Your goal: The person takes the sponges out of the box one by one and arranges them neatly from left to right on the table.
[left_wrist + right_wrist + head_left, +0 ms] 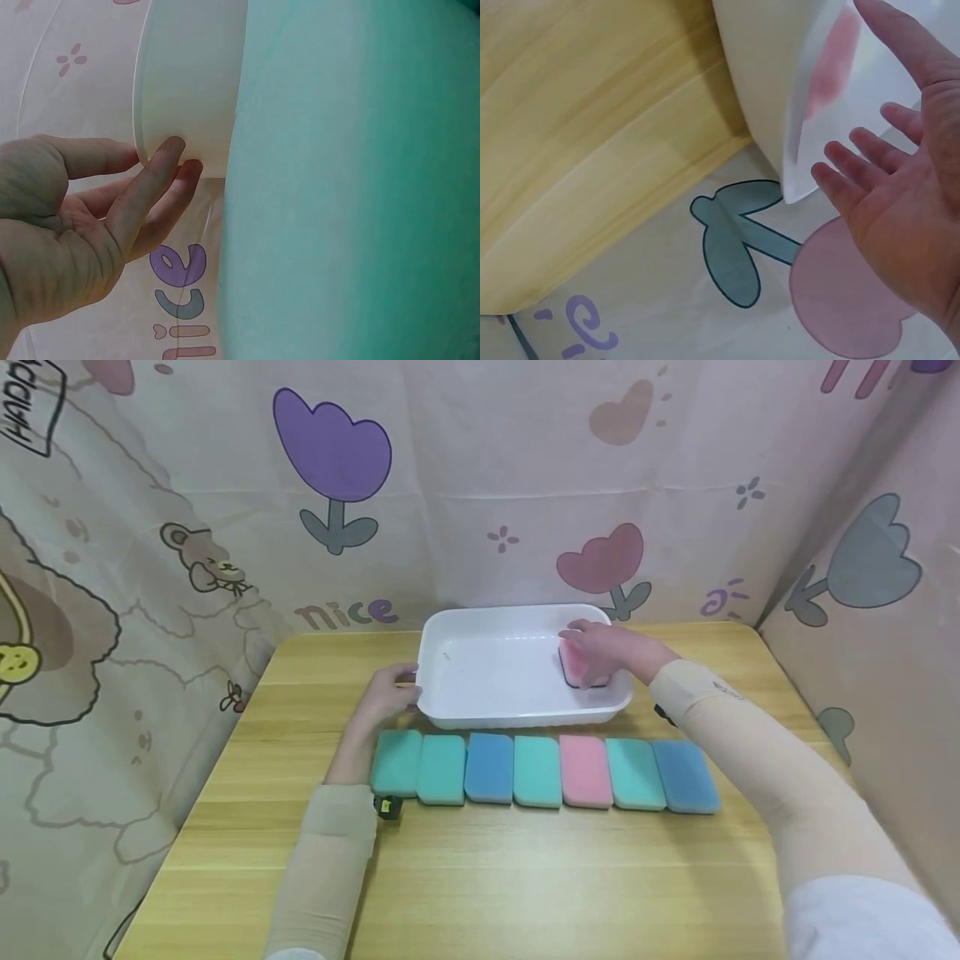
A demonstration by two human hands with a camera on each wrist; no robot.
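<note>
A white tray (495, 672) stands against the backdrop. A pink sponge (573, 662) with a dark edge lies inside its right end. My right hand (602, 652) is over this sponge and partly covers it. In the right wrist view the right hand's fingers (855, 169) are spread apart, with nothing seen between them and the thumb. A blurred pink patch shows inside the tray there; sponge or reflection, I cannot tell. At the tray's left end, my left hand (387, 693) holds the rim, fingertips (176, 146) against the outer wall.
In front of the tray runs a row of several sponges: green (441, 768), blue (489, 768) and pink (586, 771). The leftmost green sponge (337, 180) fills much of the left wrist view. Wood-grain table (525, 877) extends nearer to me. Printed cloth (465, 460) hangs behind and at both sides.
</note>
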